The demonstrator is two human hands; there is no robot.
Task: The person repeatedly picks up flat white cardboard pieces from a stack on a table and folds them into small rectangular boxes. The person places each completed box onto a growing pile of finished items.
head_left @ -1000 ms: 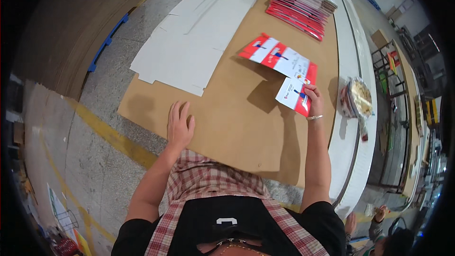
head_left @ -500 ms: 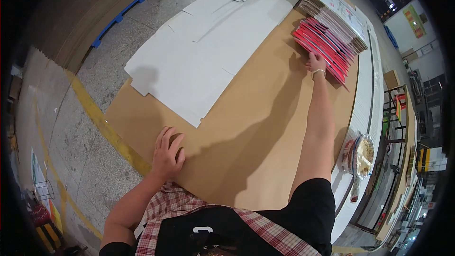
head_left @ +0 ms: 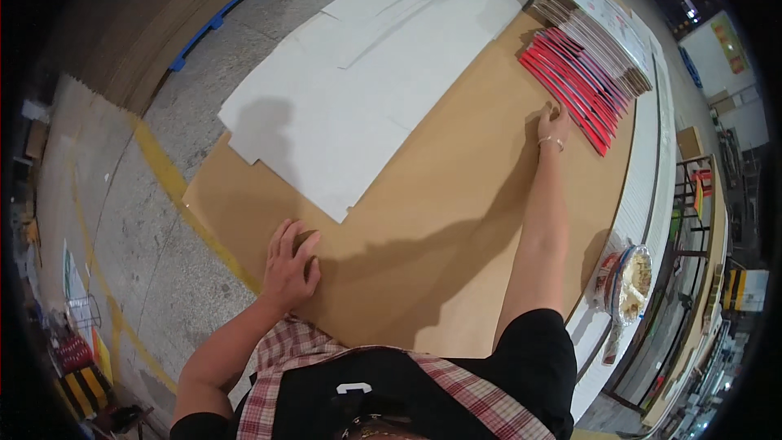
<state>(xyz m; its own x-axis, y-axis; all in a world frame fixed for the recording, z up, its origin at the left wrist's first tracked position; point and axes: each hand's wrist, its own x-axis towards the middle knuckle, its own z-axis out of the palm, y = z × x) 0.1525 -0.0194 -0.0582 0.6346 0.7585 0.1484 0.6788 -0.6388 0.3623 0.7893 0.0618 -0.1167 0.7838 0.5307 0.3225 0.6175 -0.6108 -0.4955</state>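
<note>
My left hand [head_left: 291,267] rests on the brown cardboard sheet [head_left: 423,220] near its front left edge, with bent fingers spread apart. On the right, my outstretched right hand [head_left: 554,126] is just in front of a fanned stack of red flat pieces [head_left: 577,90]. Its thumb and fingers are apart, and I see nothing between them. Behind the red pieces lies a leaning row of white-and-brown flat cardboard pieces [head_left: 599,28]. A large white die-cut cardboard sheet [head_left: 350,106] covers the far left of the brown one.
At the right edge stands a plastic-wrapped tub [head_left: 629,283] of pale paste with a brush-like handle, on white corrugated stock [head_left: 643,204]. A metal rack [head_left: 692,228] is beyond it. Far left, tall cardboard stacks [head_left: 122,24] sit by a blue pallet [head_left: 216,23].
My right hand has drawn back from the red pieces, which now lie with a more even front edge. My left hand keeps its place on the cardboard. The view has shifted slightly.
</note>
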